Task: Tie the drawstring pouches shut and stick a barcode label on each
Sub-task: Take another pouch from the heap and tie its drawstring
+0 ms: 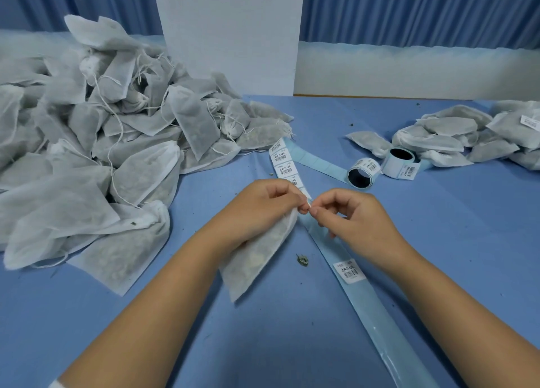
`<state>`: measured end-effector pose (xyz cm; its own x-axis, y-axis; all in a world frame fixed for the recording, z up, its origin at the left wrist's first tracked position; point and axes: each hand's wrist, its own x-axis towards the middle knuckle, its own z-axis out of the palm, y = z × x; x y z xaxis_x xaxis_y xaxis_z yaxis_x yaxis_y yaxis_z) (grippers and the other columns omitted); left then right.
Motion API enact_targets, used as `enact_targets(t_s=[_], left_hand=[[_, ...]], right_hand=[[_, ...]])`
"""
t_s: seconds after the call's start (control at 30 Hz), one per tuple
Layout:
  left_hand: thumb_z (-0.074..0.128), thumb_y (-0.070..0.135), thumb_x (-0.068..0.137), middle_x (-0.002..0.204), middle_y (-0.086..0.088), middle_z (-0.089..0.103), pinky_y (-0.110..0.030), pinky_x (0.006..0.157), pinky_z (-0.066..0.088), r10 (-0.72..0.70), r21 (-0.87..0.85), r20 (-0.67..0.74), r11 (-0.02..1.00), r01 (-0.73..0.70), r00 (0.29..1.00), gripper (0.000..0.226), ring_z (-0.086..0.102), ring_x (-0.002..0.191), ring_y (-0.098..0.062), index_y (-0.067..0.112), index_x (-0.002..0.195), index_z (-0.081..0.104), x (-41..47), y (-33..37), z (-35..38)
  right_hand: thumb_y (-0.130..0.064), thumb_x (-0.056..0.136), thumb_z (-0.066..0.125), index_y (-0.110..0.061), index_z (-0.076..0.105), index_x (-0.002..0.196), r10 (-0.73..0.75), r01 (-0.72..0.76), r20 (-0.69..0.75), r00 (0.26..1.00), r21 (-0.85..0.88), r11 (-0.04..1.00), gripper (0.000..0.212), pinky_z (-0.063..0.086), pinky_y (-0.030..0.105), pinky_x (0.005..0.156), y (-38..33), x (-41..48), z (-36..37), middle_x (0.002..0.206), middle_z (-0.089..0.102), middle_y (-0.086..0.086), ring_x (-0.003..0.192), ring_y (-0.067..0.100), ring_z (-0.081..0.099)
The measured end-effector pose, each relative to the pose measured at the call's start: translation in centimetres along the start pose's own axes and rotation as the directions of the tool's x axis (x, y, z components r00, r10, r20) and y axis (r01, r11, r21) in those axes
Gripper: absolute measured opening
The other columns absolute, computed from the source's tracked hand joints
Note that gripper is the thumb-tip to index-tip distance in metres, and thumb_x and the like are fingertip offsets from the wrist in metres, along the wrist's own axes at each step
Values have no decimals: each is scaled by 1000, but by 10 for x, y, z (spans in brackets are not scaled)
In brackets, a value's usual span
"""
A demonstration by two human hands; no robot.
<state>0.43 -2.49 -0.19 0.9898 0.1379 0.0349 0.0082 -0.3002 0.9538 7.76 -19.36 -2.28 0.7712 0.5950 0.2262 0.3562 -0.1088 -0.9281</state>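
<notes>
A white mesh pouch [257,259] filled with dried herbs hangs from my left hand [263,209], which grips its neck above the blue table. My right hand [350,221] pinches the drawstring end right beside the left fingertips. A blue backing strip [359,297] runs under my hands toward the front edge, with one barcode label [349,270] on it and several labels [285,164] further back. A large heap of pouches [96,142] with loose strings fills the left. A smaller pile of pouches [467,136], one of them showing a label, lies at the right.
Two label rolls [380,168] lie on their sides in front of the right pile. A white panel [230,34] stands upright at the back centre. Herb crumbs [302,260] dot the blue tablecloth [438,256].
</notes>
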Motion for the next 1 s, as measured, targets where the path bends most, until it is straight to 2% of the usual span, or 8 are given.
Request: enact_targets(t_s=[0.13, 0.33, 0.47, 0.6, 0.67, 0.8, 0.9, 1.0], left_hand=[[72, 21, 86, 95, 8, 68, -11, 80, 41, 146, 229, -151, 967, -109, 978, 20, 60, 91, -1, 35, 71, 72, 2, -2, 2], [68, 19, 89, 73, 22, 70, -8, 70, 41, 107, 217, -93, 972, -84, 990, 21, 58, 73, 10, 31, 74, 75, 3, -2, 4], [70, 23, 88, 80, 16, 72, -12, 73, 44, 109, 249, -129, 966, -74, 986, 13, 62, 80, 4, 25, 76, 75, 3, -5, 5], [70, 24, 87, 80, 20, 70, -6, 67, 40, 109, 299, -131, 952, -66, 985, 17, 59, 77, 9, 32, 72, 72, 2, -5, 6], [70, 25, 87, 80, 22, 69, -7, 67, 41, 110, 325, -134, 944, -61, 985, 17, 58, 78, 10, 33, 72, 72, 2, -6, 5], [72, 26, 86, 79, 20, 71, -7, 65, 41, 107, 309, -154, 950, -55, 982, 9, 59, 75, 10, 28, 77, 74, 2, -7, 5], [72, 24, 87, 70, 21, 69, -3, 63, 39, 64, 213, -117, 976, -38, 991, 12, 57, 67, 11, 27, 77, 76, 1, -5, 3], [73, 24, 87, 77, 5, 72, -7, 65, 41, 11, 106, -117, 994, 2, 993, 9, 57, 69, 3, 25, 78, 77, 2, -3, 1]], right_hand=[[-3, 89, 63, -18, 66, 77, 20, -19, -30, 999, 3, 1000, 19, 48, 21, 55, 1, 2, 2, 61, 57, -9, 63, 13, 54], [0, 82, 73, -12, 57, 85, 11, -6, -26, 1000, 164, 986, 21, 49, 22, 54, 2, 1, 3, 75, 66, -5, 62, 9, 58], [-2, 84, 72, -16, 69, 90, -33, 36, -90, 995, 31, 999, 16, 48, 21, 60, 2, 2, 5, 72, 65, -10, 63, 9, 55], [-6, 86, 70, -20, 75, 87, -49, 35, -92, 995, -143, 989, 15, 43, 15, 60, 2, 1, 6, 62, 62, -23, 57, 4, 52], [-9, 87, 70, -15, 75, 87, -18, 4, -86, 996, -160, 987, 8, 46, 19, 61, 2, 2, 5, 62, 62, -19, 58, 4, 52], [-10, 89, 68, -12, 72, 84, 111, -111, -14, 994, 32, 993, 6, 48, 17, 57, 0, 1, 1, 67, 64, -2, 59, 6, 56], [-8, 90, 65, -10, 73, 88, 174, -180, 46, 984, 173, 968, 8, 49, 13, 59, -2, 1, -3, 70, 70, -4, 64, 2, 62], [-2, 90, 63, -8, 72, 91, 181, -195, 74, 981, 265, 944, 11, 51, 14, 62, -4, 2, -4, 74, 73, 0, 69, 6, 67]])
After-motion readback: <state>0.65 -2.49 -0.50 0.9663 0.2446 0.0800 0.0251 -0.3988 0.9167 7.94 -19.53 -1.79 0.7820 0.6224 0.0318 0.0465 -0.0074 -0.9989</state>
